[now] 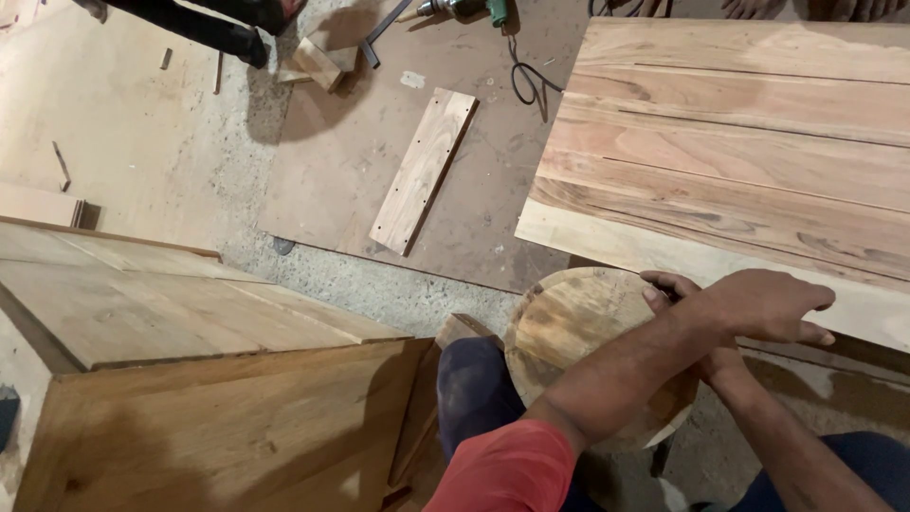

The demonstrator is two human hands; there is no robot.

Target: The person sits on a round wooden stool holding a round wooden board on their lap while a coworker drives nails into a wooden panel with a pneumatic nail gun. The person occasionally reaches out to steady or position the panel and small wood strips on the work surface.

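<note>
- Head view looks down on a woodworking floor, with the person's knees in dark blue trousers [474, 389] and a red sleeve [517, 469] at the bottom edge.
- Both forearms cross over a round wooden stool top [559, 332] that stands between the knees.
- One hand, which looks to be the left hand [758, 305], lies on top, palm down, fingers loosely spread and half curled, at the far right rim of the round top and just below the edge of the big panel; it grips nothing that can be seen.
- Only a wrist shows beneath it, so whether the right hand is open or closed cannot be told, nor what it holds.
- On the left stands a plain wooden cabinet [218, 427], its flat top and front face toward the camera.
- On the right lies a wide plank panel [739, 152] of glued reddish and pale boards, its near edge just above the hands.
- Farther out, on a brown hardboard sheet [332, 161] on the concrete floor, lies a narrow board [424, 169] with small drilled holes, set at a slant.
- At the far edge lie a green power drill [464, 9] with its black cord, some wood offcuts [318, 62], and another person's dark-clad leg [204, 24].
</note>
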